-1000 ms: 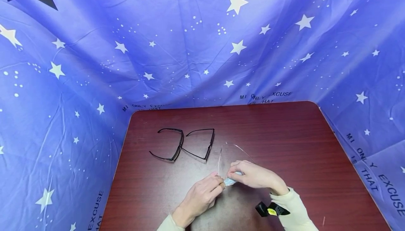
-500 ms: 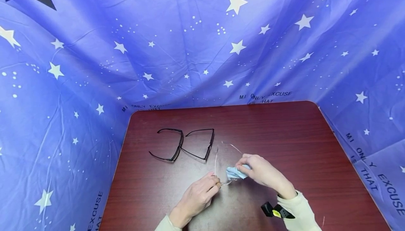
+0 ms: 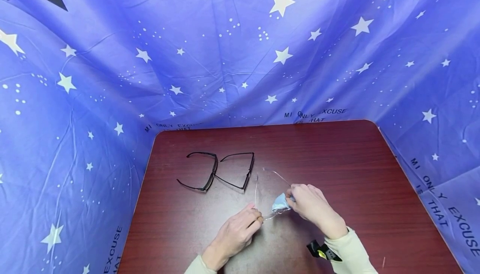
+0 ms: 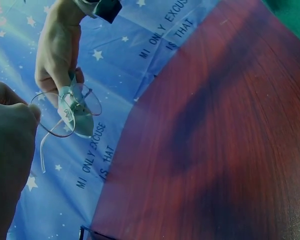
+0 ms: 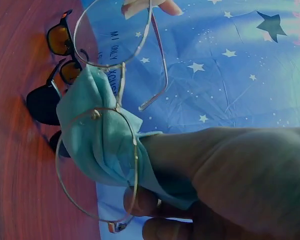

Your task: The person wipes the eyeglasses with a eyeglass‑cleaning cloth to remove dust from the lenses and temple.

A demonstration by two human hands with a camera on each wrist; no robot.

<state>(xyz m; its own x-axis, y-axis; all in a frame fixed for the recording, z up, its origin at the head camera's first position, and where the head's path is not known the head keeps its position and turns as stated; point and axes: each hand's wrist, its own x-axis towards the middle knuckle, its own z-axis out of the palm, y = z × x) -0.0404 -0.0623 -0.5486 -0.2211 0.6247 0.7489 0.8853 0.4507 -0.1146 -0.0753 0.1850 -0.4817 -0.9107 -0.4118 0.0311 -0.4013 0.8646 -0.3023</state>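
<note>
A pair of thin wire-rimmed eyeglasses (image 3: 268,217) is held up above the table, its temples spread away from the person. My left hand (image 3: 237,229) pinches the rim at the left lens. A light blue cleaning cloth (image 3: 280,203) is bunched in my right hand (image 3: 314,208), between thumb and fingers. In the right wrist view the cloth (image 5: 92,135) lies behind the near lens rim (image 5: 60,177) and reaches up to the bridge. Fingertips of the left hand (image 5: 162,7) show at the far lens. In the left wrist view the cloth (image 4: 84,122) hangs around the far lens.
Two pairs of dark-framed glasses lie unfolded on the brown table (image 3: 337,157): one pair (image 3: 211,174) at the left, the other (image 3: 248,174) beside it and touching or nearly so. A blue star-printed curtain (image 3: 225,57) surrounds the table. A black device (image 3: 323,250) is strapped at the right wrist.
The right hand has drawn back rightward from the left hand with the cloth, exposing the middle of the eyeglasses. The left hand keeps its pinch and has barely moved.
</note>
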